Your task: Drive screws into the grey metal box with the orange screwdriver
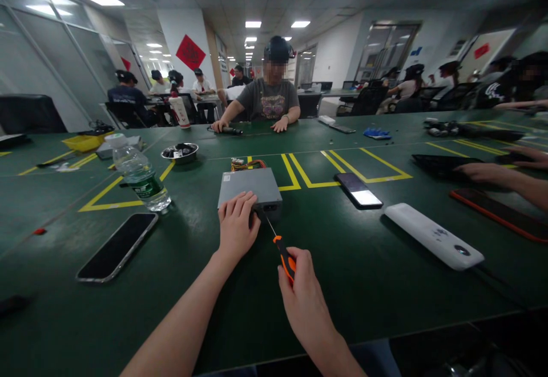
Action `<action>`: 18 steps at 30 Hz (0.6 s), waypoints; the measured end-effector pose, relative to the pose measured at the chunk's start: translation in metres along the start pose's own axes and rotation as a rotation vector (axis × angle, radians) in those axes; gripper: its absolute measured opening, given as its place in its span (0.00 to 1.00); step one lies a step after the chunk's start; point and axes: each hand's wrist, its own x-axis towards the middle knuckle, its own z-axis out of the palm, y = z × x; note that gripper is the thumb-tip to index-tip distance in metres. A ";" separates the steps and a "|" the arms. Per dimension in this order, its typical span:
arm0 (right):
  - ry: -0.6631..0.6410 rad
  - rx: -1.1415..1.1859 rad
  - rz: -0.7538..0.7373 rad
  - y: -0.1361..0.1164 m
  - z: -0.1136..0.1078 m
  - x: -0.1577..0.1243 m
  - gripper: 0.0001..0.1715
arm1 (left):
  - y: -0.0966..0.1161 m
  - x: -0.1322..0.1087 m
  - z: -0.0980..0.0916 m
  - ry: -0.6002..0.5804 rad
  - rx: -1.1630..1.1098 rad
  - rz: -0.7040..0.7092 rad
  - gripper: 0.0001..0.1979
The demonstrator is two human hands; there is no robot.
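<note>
A grey metal computer power supply [250,185] lies on the green table in front of me, its bundle of coloured cables [248,163] at the far side. My left hand [238,223] grips its near left part, fingers over the top and thumb at the near face. An orange-and-black screwdriver [282,254] is held in my right hand [303,288], fingers closed round the handle. Its thin shaft points up and left to the near face, close to the power socket [269,207]. Whether the tip sits in a screw is too small to tell.
Left of me are a phone [117,247] and a water bottle [141,177], with a metal bowl [180,153] beyond. On the right lie another phone [358,190] and a white power bank [432,234]. A person [272,94] sits opposite; a co-worker's hands [483,174] are at right.
</note>
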 end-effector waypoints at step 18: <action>-0.132 1.212 0.612 -0.024 0.005 0.001 0.20 | 0.001 0.000 0.000 0.016 -0.011 -0.001 0.17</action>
